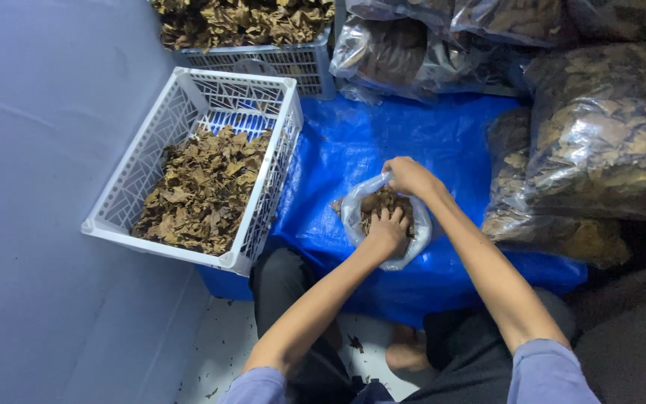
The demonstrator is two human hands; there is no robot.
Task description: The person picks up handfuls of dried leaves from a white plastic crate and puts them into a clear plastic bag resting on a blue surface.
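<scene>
Item 1, nearest: the person's dark-trousered legs and one bare foot [407, 353] on a pale floor strewn with a few leaf crumbs; lilac sleeve cuffs at the lower edge.

Item 2: left hand [387, 230], fingers pushed down into the mouth of a small clear plastic bag [405, 251], pressed onto the dried brown leaves [383, 202] inside. Fingertips buried among the leaves; whether they clench any cannot be told.

Item 3: right hand [410, 176], closed in a pinch on the upper rim of the same bag, holding the mouth open. The bag hangs just below this hand and wraps the other one; its bottom rests on the blue tarpaulin [353, 150]. The bag thus lies between the two hands, touching both.

Item 4: white plastic lattice crate [188, 97], to the left of the bag and near it, tilted, one end resting on the tarpaulin's edge. Holds a loose layer of dried brown leaves over its floor, thinner at the far end.

Item 5: large clear sacks [607, 127] packed with dried leaves, stacked to the right of the hands, on the tarpaulin's right edge.

Item 6, farthest: a second lattice crate [263, 56] heaped with leaves, behind the first; further filled sacks [398, 52] beside it along the top.

Item 7: plain grey-blue wall [46, 187] along the left.
</scene>
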